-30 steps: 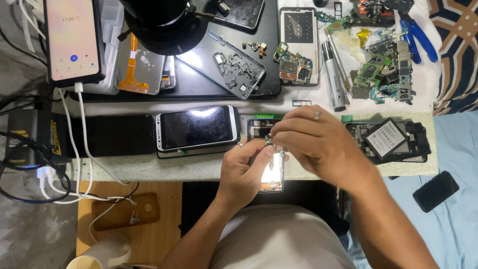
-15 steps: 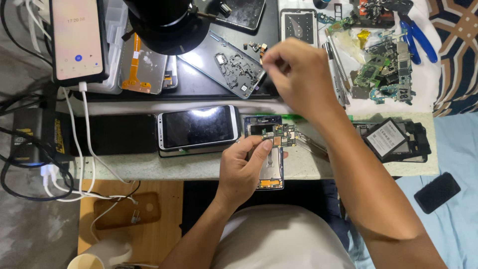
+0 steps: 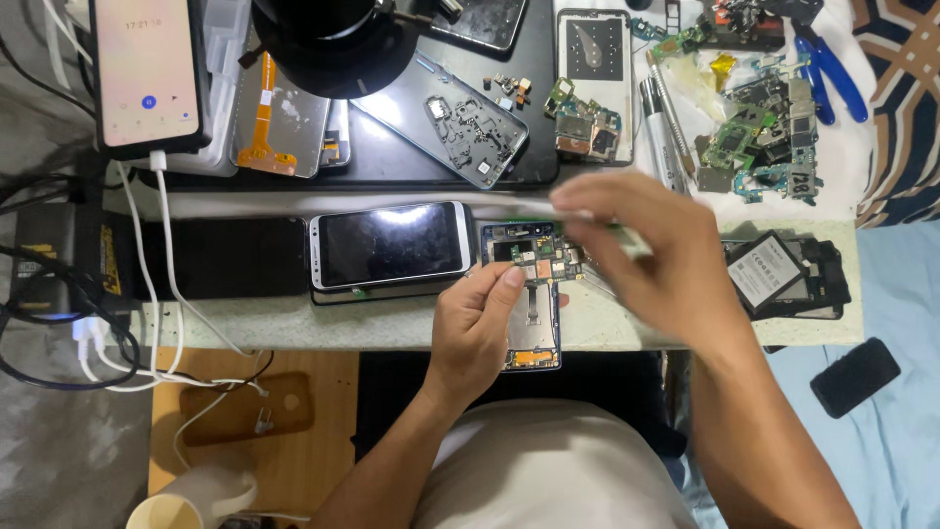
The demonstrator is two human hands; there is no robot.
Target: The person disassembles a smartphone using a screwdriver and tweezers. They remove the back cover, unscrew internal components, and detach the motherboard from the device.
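My left hand grips an opened phone by its left edge, thumb near the green circuit board in its upper half. The phone lies at the front edge of the pale bench. My right hand hovers just over the phone's top right, blurred by motion. Its fingertips are pinched together at the left. I cannot make out anything between them. A thin metal tool lies on the bench under that hand.
A dark-screened phone lies left of the opened one. Behind are a black mat with a phone frame, loose boards, blue pliers and a round black lamp head. A lit phone on a white cable stands far left; a battery lies right.
My right hand has come back from the parts on the black mat to just above the opened phone. My left hand keeps its hold on the phone.
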